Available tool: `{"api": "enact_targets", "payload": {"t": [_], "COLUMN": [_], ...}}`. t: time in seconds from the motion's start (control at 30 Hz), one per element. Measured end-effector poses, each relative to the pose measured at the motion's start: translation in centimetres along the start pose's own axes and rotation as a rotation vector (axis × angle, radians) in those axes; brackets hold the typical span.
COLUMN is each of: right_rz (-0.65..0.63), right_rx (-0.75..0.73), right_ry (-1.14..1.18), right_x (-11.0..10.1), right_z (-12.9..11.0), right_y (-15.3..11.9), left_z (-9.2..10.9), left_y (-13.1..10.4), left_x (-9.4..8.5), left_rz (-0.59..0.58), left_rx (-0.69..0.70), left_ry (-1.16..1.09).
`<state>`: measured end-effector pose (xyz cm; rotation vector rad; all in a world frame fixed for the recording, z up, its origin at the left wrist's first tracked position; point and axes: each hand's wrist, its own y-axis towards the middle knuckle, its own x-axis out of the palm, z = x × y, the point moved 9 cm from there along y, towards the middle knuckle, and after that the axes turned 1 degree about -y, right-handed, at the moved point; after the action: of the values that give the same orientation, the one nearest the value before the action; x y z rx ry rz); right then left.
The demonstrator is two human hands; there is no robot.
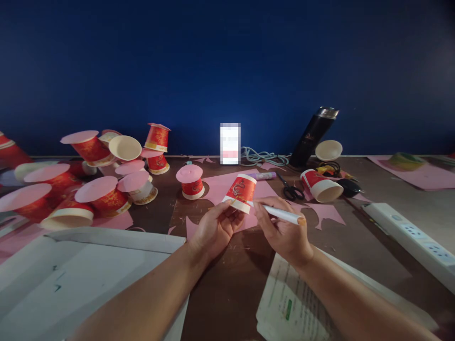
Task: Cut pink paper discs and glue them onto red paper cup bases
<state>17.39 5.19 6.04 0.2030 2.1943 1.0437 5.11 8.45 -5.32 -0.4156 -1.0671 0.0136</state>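
Observation:
A red paper cup (241, 190) with a gold pattern and white bands is in my left hand (222, 225). The cup is tilted, its wider rim down towards me, with my fingers curled round that lower edge. Pinched in my right hand (284, 232) is a white, pen-like stick (279, 213) with a brownish end. Its other end meets the cup's lower right rim; whether it presses on the cup I cannot tell. Pink paper (218, 187) lies beneath. To the left stands another red cup (192, 188) topped by a pink paper disc (189, 174).
Several cups with pink discs (101, 188) crowd the left, behind a white box lid (117, 265). Black scissors (293, 190), a purple tube (265, 175), a tipped cup (320, 186), a leaning black flask (311, 137) and a white power strip (408, 232) lie rightward. Printed sheets (284, 303) lie below my right arm.

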Motion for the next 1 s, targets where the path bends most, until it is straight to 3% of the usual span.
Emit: {"api": "enact_targets", "payload": {"t": [1.0], "right_rz": [-0.033], "right_rx": [0.052], "right_ry": [0.014], "right_x": [0.57], "right_z": [0.85], "right_y": [-0.38], "left_z": [0.44], "left_y": [0.24], "left_x": [-0.43], "left_rz": [-0.015], "left_rx": [0.009], "left_ry": [-0.037]}}
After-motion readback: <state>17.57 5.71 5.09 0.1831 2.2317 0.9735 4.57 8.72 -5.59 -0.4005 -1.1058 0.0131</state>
